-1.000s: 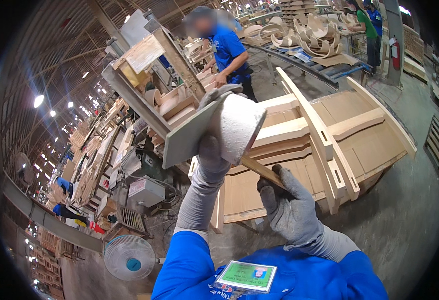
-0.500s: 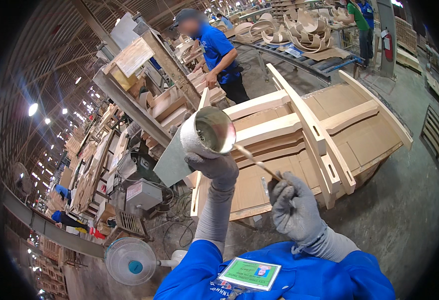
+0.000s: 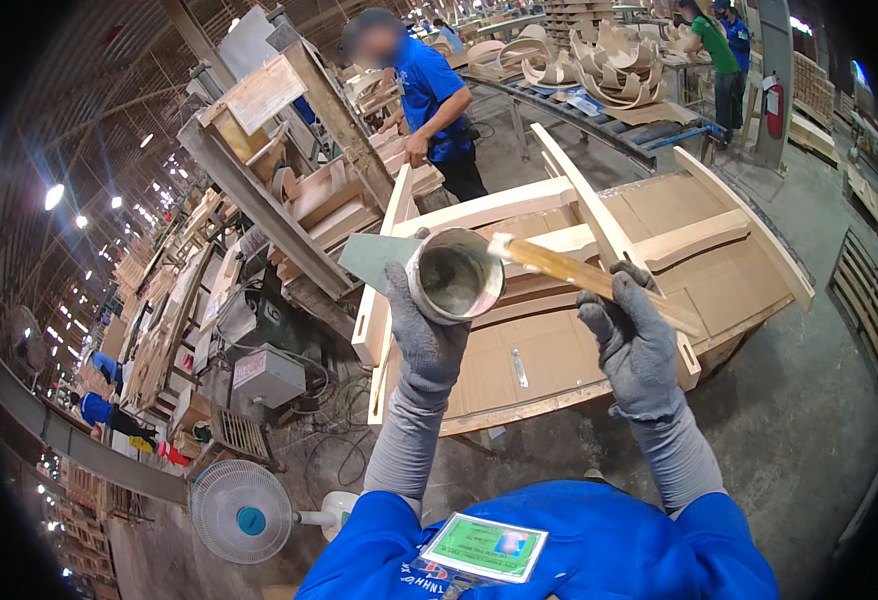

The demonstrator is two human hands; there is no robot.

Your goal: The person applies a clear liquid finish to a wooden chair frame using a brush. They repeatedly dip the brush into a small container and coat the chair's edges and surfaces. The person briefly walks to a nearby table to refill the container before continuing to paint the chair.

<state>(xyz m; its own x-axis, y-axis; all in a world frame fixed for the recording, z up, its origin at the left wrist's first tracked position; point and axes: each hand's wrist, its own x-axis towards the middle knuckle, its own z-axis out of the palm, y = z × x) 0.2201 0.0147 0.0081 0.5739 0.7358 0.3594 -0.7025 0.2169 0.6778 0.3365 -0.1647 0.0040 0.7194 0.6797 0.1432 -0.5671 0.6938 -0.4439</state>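
My left hand (image 3: 427,345), in a grey glove, is closed round a round cup (image 3: 486,293), its mouth tilted toward me and its inner wall smeared grey-white. A flat grey-green piece (image 3: 371,262) sticks out to the left behind the cup; how it is held is hidden. My gloved right hand (image 3: 641,355) grips a flat wooden stick (image 3: 584,272), its pale, blurred tip beside the cup's rim. Beyond both hands, pale wooden frame parts (image 3: 599,215) with slotted ends lie on a cardboard-covered table (image 3: 474,400).
A co-worker in a blue shirt (image 3: 429,95) stands across the table, touching a wooden part. A standing fan (image 3: 244,510) is at lower left, near a grey box (image 3: 269,375) and cables. Curved wooden pieces (image 3: 624,70) sit on a roller conveyor (image 3: 599,120) at the back.
The cup has moved right and down with my left hand. My right hand has risen and moved right, and the stick now shows its broad side, lying higher by the cup's rim.
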